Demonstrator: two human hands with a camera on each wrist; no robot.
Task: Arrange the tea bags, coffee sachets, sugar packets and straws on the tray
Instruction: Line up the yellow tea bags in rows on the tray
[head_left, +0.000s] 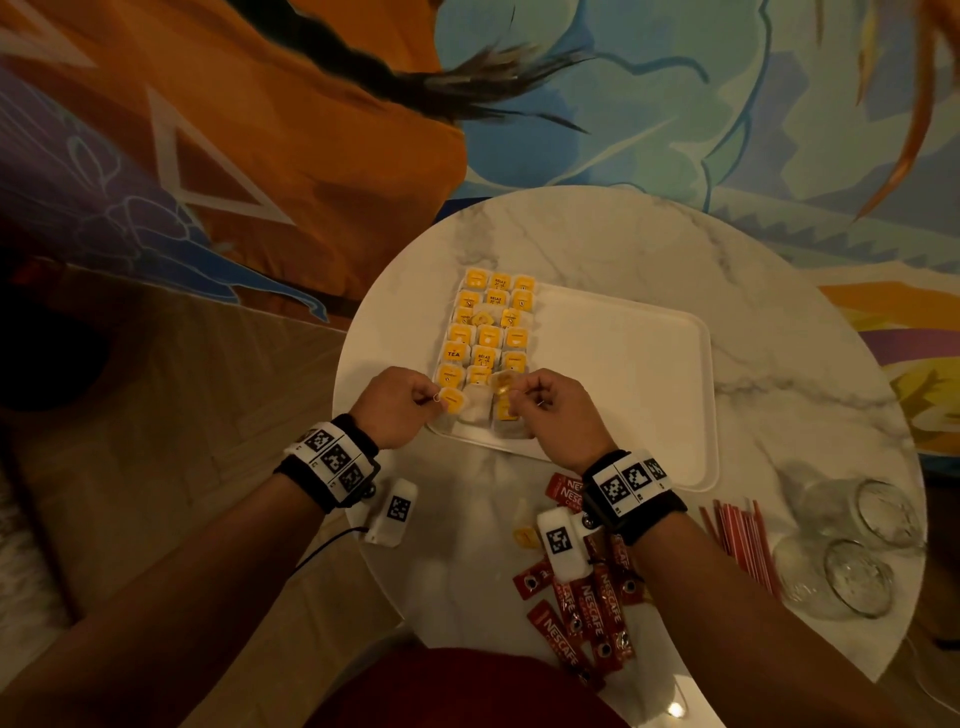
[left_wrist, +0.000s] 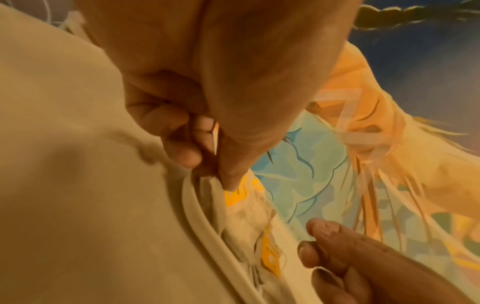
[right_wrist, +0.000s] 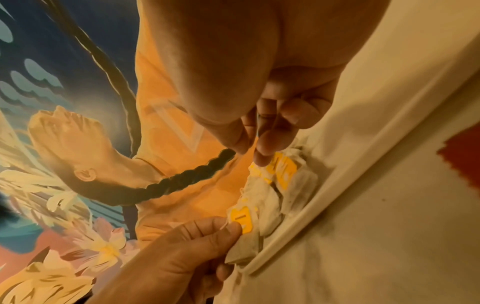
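Observation:
Several yellow-tagged tea bags (head_left: 488, 335) lie in rows on the left part of the white tray (head_left: 649, 374). My left hand (head_left: 434, 399) pinches one tea bag (head_left: 453, 402) at the tray's near left corner. In the right wrist view its thumb and finger hold that bag's yellow tag (right_wrist: 242, 221). My right hand (head_left: 514, 395) pinches a second tea bag (head_left: 503, 388) just to the right, fingertips closed above its tag (right_wrist: 285, 170). Red coffee sachets (head_left: 587, 613) lie on the table under my right wrist. Red straws (head_left: 737, 540) lie to their right.
The tray sits on a round marble table (head_left: 597, 244). Two glasses (head_left: 852, 571) lie on their sides at the right edge. A loose yellow tag (head_left: 524, 535) rests near the sachets. The tray's right half (head_left: 623, 415) is bare. A painted wall stands behind.

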